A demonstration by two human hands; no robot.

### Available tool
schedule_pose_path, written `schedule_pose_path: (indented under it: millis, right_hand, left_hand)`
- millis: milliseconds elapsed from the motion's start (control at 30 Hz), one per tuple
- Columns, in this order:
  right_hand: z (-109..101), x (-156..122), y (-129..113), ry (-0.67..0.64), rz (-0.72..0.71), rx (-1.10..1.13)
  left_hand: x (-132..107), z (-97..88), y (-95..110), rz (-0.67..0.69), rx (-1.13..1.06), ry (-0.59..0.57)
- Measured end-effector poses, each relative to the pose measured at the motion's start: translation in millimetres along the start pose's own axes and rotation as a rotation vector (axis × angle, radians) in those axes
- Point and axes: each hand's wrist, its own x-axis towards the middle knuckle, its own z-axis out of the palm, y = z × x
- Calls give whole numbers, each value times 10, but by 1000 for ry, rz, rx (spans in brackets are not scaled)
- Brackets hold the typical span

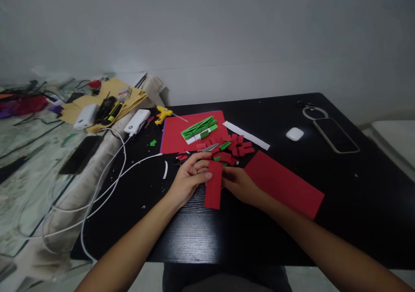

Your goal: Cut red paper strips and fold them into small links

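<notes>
A narrow red paper strip (213, 190) stands nearly upright between my hands, above the black table. My left hand (191, 176) pinches its left edge, with the thumb on the near face. From the right, my right hand (238, 184) grips the strip's other edge; its fingertips are partly hidden behind the paper. Just beyond my hands lie scissors (210, 148) among small folded red paper pieces (238, 147) and some green ones. A larger red paper sheet (282, 182) rests beside my right forearm.
Behind are a red sheet (171, 132), a green folded paper bundle (199, 128), a white strip (248, 135) and a yellow glue gun (163, 115). A phone (336, 135) and white earbud case (295, 134) sit right. White cables (123, 171) trail left from a power bank (137, 121).
</notes>
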Motion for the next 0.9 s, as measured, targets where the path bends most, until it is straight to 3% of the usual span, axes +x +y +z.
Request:
schedule_pose_path:
  millis: [400,500,667,900]
  right_hand:
    - [47,-27,5,-71,-12,-63]
    - [50,-18,45,-12,-30,-58]
    - [22,-14,74,232,-111,-65]
    - [-31,-19,88,195,-270,-435]
  left_hand:
    - [59,-68,-73,128,307,222]
    - [63,-74,-83,108,292,219]
    - [71,-72,-102,109,224,210]
    - [45,-23,-71,32,72,84]
